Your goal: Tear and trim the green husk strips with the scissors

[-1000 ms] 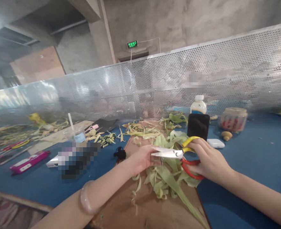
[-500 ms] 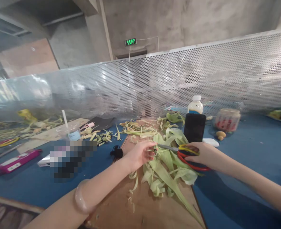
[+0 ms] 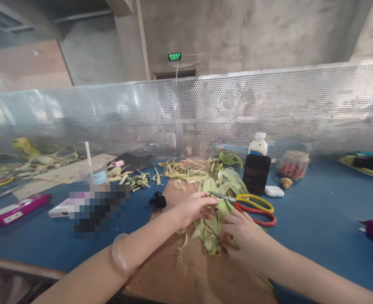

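Observation:
A heap of pale green corn husks [image 3: 224, 185] lies on a brown board [image 3: 173, 270] on the blue table [image 3: 316, 223]. My left hand [image 3: 192, 207] rests on the left side of the heap, fingers curled onto the leaves. My right hand [image 3: 241, 238] grips husk strips at the near side of the heap. Scissors [image 3: 251, 202] with one yellow and one red handle lie on the husks just right of both hands, held by neither.
Behind the heap stand a black phone [image 3: 256, 173], a white bottle [image 3: 257, 145], a white earbud case [image 3: 274, 191] and a plastic jar [image 3: 293, 164]. To the left are a cup with a straw [image 3: 93, 171], a pink box [image 3: 13, 210] and more husk scraps. A perforated metal screen [image 3: 300, 109] closes the back.
My right hand has let go of the scissors, which now lie on the husks, and has moved nearer to grasp the leaves. My left hand stayed on the heap.

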The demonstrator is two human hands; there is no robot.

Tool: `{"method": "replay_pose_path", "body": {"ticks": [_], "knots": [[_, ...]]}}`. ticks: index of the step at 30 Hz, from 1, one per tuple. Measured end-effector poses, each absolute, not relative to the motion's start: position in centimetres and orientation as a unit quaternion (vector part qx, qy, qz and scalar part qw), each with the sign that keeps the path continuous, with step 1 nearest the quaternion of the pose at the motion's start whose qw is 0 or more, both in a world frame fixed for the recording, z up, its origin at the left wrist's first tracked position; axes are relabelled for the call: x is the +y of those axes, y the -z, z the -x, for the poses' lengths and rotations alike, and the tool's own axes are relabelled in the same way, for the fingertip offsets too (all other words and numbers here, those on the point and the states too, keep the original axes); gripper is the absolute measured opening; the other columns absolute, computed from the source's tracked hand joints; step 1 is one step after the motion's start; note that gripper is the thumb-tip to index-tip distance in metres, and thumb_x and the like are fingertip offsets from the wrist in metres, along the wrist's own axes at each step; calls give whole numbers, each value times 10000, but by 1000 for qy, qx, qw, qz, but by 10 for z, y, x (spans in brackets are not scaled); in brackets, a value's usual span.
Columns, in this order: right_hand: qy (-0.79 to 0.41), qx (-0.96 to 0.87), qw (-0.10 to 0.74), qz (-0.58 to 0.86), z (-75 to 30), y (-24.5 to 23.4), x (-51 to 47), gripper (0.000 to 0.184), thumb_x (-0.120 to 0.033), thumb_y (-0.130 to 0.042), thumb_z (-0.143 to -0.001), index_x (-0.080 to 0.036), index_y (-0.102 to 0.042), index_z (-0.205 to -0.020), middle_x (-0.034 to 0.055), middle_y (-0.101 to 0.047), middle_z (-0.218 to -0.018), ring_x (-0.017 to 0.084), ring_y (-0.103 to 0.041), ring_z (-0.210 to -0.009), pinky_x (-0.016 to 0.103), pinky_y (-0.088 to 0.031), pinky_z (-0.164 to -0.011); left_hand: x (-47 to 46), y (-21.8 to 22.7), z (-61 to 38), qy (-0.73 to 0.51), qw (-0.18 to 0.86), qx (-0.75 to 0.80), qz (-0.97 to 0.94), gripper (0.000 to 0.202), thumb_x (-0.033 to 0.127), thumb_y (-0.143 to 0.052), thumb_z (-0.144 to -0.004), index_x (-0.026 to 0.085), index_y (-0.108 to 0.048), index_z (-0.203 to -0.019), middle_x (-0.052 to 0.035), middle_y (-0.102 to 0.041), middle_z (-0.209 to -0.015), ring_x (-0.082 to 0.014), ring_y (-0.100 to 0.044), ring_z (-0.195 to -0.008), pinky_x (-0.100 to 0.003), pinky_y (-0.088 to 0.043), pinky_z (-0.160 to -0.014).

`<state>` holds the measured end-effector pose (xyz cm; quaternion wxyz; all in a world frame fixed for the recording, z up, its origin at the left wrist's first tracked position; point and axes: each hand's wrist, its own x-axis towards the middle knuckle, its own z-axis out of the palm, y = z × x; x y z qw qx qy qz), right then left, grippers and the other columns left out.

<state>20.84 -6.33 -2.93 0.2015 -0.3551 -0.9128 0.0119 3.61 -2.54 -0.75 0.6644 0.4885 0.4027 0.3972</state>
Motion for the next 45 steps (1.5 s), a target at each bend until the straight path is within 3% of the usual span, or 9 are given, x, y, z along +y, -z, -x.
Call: {"method": "replay_pose_path", "body": {"ticks": [12, 21, 26, 33, 38, 45], "knots": [[-11, -911, 186, 368, -199, 29, -66, 99, -105, -529, -583, -201, -551, -596, -14, -552, -697, 156, -479, -746, 321, -352, -748, -19, 7, -36, -458, 700, 421, -351, 167, 216, -658, -630, 119, -577, -740, -35, -594, -587, -91, -537, -462, -211, -433, -484], [-26, -925, 222, 308, -218, 7, -111, 104, -93, -505, -635, -197, -501, -635, 8, -516, -663, 148, -488, -675, 291, -394, -647, -12, 7, -34, -541, 700, 370, -283, 169, 173, -669, -608, 135, -539, -710, 10, -550, -544, -90, -523, -438, -229, -446, -482], [63, -926, 183, 323, -210, 9, -97, 93, -151, -493, -742, -207, -550, -694, 21, -536, -756, 164, -473, -755, 316, -368, -699, -11, -1, -30, -593, 688, 324, -266, 122, 191, -633, -646, 140, -538, -703, 18, -547, -532, -77, -499, -421, -212, -424, -460], [182, -936, 162, 252, -197, 26, -66, 131, -223, -556, -735, -198, -554, -606, 3, -519, -684, 156, -442, -727, 306, -296, -648, -10, 7, -29, -501, 721, 375, -298, 133, 204, -635, -636, 126, -545, -696, -12, -579, -573, -88, -514, -437, -221, -416, -471], [286, -925, 151, 200, -192, 30, -69, 114, -204, -535, -760, -179, -533, -648, 2, -514, -700, 157, -425, -721, 312, -280, -649, -10, 11, -30, -494, 715, 385, -310, 164, 221, -653, -624, 132, -536, -694, -1, -563, -569, -88, -516, -447, -215, -405, -463], [277, -923, 173, 203, -196, 19, -72, 130, -226, -526, -758, -188, -518, -634, 8, -494, -681, 152, -423, -692, 301, -280, -633, -1, 6, -24, -535, 707, 367, -283, 137, 211, -631, -642, 142, -540, -717, 17, -552, -562, -74, -498, -435, -211, -408, -466]]}}
